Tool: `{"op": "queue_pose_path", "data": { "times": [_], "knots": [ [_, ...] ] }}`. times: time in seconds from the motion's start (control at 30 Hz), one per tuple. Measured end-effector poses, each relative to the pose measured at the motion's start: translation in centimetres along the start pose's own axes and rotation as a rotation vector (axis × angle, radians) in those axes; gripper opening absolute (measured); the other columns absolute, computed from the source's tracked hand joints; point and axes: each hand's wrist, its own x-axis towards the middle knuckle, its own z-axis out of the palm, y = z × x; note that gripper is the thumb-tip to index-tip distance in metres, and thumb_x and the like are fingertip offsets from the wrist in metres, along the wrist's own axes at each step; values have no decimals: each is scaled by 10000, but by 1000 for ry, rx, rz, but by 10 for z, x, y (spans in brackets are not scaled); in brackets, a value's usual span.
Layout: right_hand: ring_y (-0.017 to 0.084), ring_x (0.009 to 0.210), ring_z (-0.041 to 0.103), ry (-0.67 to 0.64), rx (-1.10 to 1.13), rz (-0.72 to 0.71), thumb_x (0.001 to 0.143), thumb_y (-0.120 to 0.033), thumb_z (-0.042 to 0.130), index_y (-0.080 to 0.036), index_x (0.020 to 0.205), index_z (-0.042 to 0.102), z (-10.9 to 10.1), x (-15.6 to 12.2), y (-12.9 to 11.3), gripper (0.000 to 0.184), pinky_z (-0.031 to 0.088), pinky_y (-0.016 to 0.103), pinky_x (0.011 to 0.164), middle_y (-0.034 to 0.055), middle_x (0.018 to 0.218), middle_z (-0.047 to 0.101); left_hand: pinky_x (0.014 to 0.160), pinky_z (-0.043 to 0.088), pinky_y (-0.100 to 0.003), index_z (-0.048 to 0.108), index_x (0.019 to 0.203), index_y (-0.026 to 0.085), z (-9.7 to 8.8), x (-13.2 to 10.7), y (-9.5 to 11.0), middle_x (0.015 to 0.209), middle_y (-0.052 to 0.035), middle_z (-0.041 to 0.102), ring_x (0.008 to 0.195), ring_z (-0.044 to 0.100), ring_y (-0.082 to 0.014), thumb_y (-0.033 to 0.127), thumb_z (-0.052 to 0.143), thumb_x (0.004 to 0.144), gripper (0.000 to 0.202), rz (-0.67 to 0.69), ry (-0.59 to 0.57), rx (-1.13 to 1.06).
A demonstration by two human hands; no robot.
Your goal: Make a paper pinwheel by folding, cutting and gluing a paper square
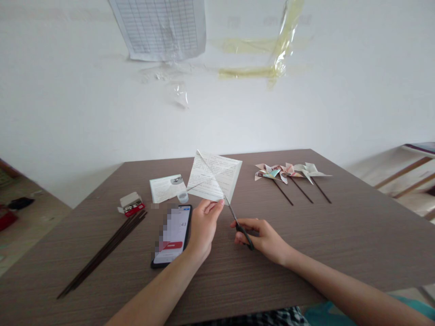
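My left hand (206, 226) pinches the near corner of a square sheet of printed paper (210, 174), held up over the table. Diagonal creases cross the sheet, and a slit runs in from its left edge. Black-handled scissors (234, 213) are in my right hand (263, 235), fingers in the handle loops. Their blades reach the paper's near corner, close to my left fingertips; whether they are biting into it I cannot tell.
A phone (173, 237) lies left of my left hand. Beyond it are more paper (166, 188), a small translucent cup (182, 197), a red-and-white box (132, 204) with small metal pieces, and dark sticks (102, 253). Three paper pinwheels (290, 174) on sticks lie right.
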Motion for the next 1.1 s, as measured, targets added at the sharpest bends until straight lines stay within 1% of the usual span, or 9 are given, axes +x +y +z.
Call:
{"op": "queue_pose_path", "data": {
  "times": [0.23,0.33,0.4,0.6,0.73,0.9,1.0,1.1],
  "knots": [
    [228,802,685,0,-12,1,978,-664,839,-174,1279,911,0,1,1,580,563,357,810,62,862,824,1051,655,-452,847,837,222,0,1,-1,996,-116,938,1137,872,-367,534,994,753,355,-4,-4,-3],
    [224,785,683,4,-10,0,975,-640,838,-170,1264,912,0,1,1,556,561,353,795,59,848,820,1012,656,-445,827,805,225,0,1,-1,940,-108,921,1098,869,-364,553,994,752,371,-6,-2,8],
    [225,775,683,8,-8,0,968,-627,838,-164,1251,913,1,0,-1,548,557,351,778,63,838,817,1002,655,-441,825,805,225,0,1,-1,936,-107,916,1091,866,-359,553,986,763,367,-3,-1,11],
    [253,793,721,15,-2,2,951,-636,838,-184,1229,925,0,-1,-5,537,570,361,768,86,883,870,1013,653,-437,834,824,224,-1,1,-2,968,-114,920,1109,865,-354,549,990,772,364,3,-7,14],
    [246,804,710,13,-15,2,959,-628,826,-173,1230,918,0,-1,-5,538,565,365,787,85,867,863,1012,651,-438,847,837,220,-2,1,-3,971,-115,925,1105,865,-355,535,982,781,347,3,-3,19],
    [239,784,700,12,-9,3,948,-613,838,-166,1198,908,0,0,-6,517,556,353,757,85,851,851,1032,644,-439,863,864,221,-2,2,-2,1001,-116,934,1122,865,-356,511,965,774,320,4,-4,9],
    [236,781,703,5,-14,11,959,-585,824,-164,1189,904,1,0,-8,486,552,350,763,83,849,850,1000,642,-425,854,841,220,-2,2,-1,967,-110,925,1094,862,-349,509,957,779,313,4,-4,29],
    [236,783,703,1,-12,13,956,-614,822,-168,1185,903,1,-1,-8,508,550,351,761,81,848,853,972,638,-409,833,800,225,-3,2,-1,923,-98,912,1061,856,-338,523,957,781,324,6,-1,45]
  ]
}}
